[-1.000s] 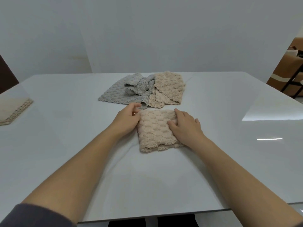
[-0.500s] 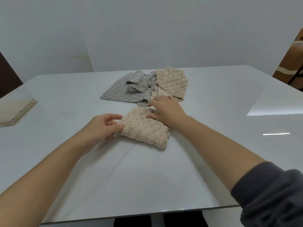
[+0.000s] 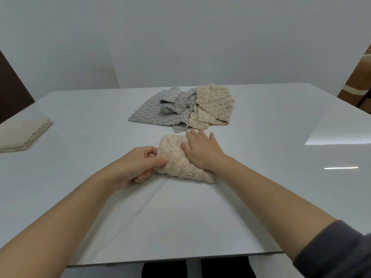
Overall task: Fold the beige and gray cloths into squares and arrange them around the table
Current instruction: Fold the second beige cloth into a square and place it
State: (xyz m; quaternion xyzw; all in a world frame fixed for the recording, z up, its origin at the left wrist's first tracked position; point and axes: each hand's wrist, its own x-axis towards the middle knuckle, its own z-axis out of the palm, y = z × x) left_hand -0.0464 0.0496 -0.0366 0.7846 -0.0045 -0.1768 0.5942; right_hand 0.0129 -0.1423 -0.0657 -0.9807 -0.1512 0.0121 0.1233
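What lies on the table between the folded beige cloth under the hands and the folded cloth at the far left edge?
Nothing: in the head view, only bare white table lies between the folded beige cloth and the folded cloth at the left edge.

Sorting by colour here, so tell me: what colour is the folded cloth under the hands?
Beige, with a bumpy texture: the folded cloth, clearest in the head view.

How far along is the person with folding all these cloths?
One folded beige square already sits at the table's left edge. A second beige cloth is in hand, folded small: the left hand pinches its left edge while the right hand lies flat on top. Still left: the rumpled gray cloth and another beige cloth heaped behind, unfolded and not yet placed.
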